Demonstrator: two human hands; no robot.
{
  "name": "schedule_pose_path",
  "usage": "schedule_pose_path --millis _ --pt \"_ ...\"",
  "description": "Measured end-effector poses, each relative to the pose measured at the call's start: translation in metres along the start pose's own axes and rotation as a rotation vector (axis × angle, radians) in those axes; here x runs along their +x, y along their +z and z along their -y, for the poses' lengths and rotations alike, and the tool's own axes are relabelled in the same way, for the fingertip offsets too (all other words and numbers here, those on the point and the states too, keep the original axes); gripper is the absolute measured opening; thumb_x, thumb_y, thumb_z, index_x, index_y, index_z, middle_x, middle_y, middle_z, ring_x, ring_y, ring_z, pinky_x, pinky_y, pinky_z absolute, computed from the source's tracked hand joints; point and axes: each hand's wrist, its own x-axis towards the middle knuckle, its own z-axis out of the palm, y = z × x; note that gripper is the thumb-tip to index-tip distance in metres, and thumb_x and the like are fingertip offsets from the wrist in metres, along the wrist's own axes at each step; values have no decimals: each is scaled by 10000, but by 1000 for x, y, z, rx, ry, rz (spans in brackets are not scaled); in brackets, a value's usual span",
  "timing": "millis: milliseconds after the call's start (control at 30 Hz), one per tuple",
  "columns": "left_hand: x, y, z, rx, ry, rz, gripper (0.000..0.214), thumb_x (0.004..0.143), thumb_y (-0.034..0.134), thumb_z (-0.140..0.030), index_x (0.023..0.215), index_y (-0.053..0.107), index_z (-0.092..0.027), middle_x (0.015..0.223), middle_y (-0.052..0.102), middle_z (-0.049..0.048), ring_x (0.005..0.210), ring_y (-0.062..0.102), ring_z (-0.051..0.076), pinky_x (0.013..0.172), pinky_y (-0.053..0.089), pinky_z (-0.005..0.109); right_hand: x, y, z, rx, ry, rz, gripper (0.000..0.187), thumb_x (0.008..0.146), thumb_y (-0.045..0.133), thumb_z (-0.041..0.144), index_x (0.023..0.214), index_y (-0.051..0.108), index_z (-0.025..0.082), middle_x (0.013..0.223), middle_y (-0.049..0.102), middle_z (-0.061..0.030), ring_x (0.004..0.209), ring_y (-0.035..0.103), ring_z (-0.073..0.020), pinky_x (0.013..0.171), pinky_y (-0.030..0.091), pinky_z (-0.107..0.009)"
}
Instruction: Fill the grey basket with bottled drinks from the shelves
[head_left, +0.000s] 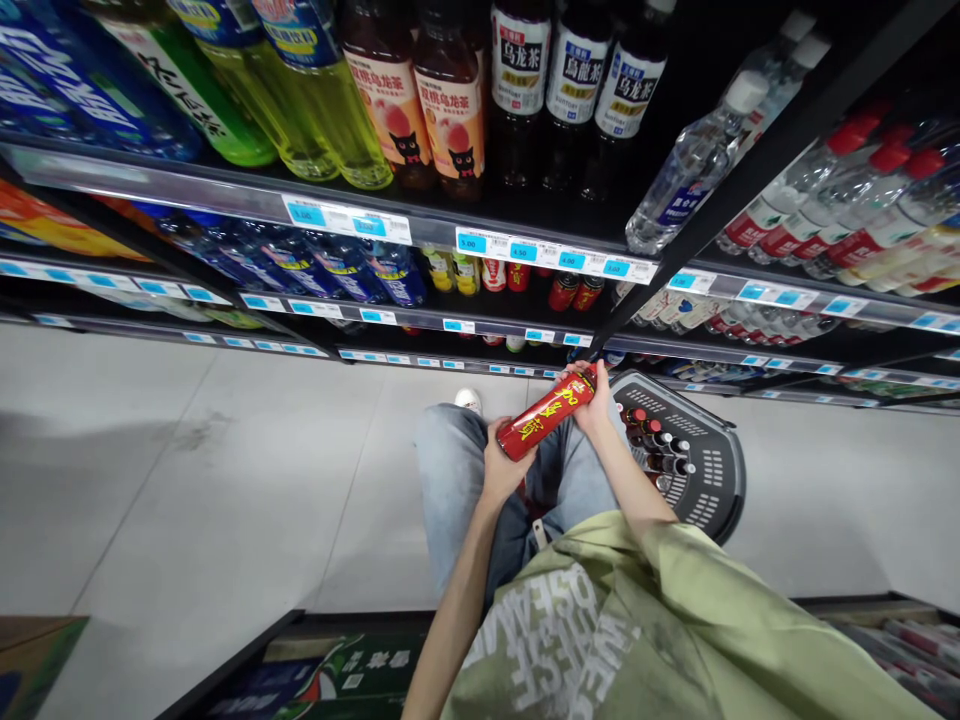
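Observation:
A red bottle with yellow characters (546, 412) lies slanted between my two hands, above my knees. My left hand (501, 462) grips its lower end with fingers wrapped round it. My right hand (598, 400) holds the upper end near the cap. A dark shopping basket (712, 470) stands on the floor just right of my legs, with several capped bottles (658, 445) lying in it.
Black store shelves (465, 215) full of drink bottles rise in front, with blue price tags (525, 250) along the edges. Grey floor tiles (187, 470) stretch to the left. More shelved goods (330, 680) sit behind me at the bottom edge.

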Motion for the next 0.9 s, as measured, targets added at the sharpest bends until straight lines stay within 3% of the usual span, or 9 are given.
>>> schedule_pose_path --millis 100,167,267,433,533,633,767,833,900 --pt "0 -3 -4 36 -40 15 642 609 924 -374 1120 568 -218 1045 758 60 940 749 239 873 626 389 -1 0 1 -16 2 -1 424 913 701 630 841 643 216 766 752 7 687 718 -167 704 618 -319" --pt "0 -4 -7 -44 -124 76 601 602 932 -422 1046 587 -209 921 761 37 726 728 202 691 621 339 -1 0 1 -24 -4 6 404 906 707 613 836 648 219 772 757 7 688 718 -172 696 619 -325" --pt "3 -5 -7 -240 -310 222 516 674 867 -539 959 624 -183 702 709 0 424 572 137 440 483 279 -1 0 1 -45 -22 3 378 892 716 594 831 650 227 779 762 7 689 720 -176 692 619 -334" --pt "5 -4 -4 -399 -468 200 512 690 802 -658 807 624 -193 465 547 -56 342 463 119 363 345 240 1 -1 -1 -67 -53 18 376 863 751 577 827 666 213 794 774 -14 692 725 -187 721 625 -355" --pt "6 -4 -4 -433 -500 212 584 668 798 -712 852 645 -180 497 580 -40 383 495 120 402 380 241 3 -1 -4 -97 -69 30 359 886 730 554 830 700 200 840 789 -37 705 727 -196 743 630 -372" --pt "7 -5 -4 -535 -563 227 710 714 674 -832 934 677 -156 651 698 44 477 594 156 460 446 271 -1 -2 -2 -237 -148 52 281 915 717 458 803 729 201 895 795 -36 761 724 -179 760 617 -323" --pt "11 -13 -2 -586 -532 29 707 791 560 -826 1011 683 -166 757 736 66 543 635 176 480 442 279 -22 -8 15 -566 -272 119 73 814 833 202 788 766 212 853 771 12 798 695 -148 756 574 -230" --pt "12 -17 0 -572 -495 -45 683 804 563 -792 1076 681 -177 780 741 52 549 637 174 485 437 274 -40 -12 28 -655 -218 154 118 769 859 130 818 781 205 817 758 13 750 679 -156 701 568 -241" --pt "11 -17 1 -570 -468 -27 683 812 574 -766 1167 675 -191 835 758 51 556 637 173 485 433 273 -59 -14 43 -669 -145 160 161 753 865 97 845 779 197 779 735 16 632 631 -144 594 545 -255"
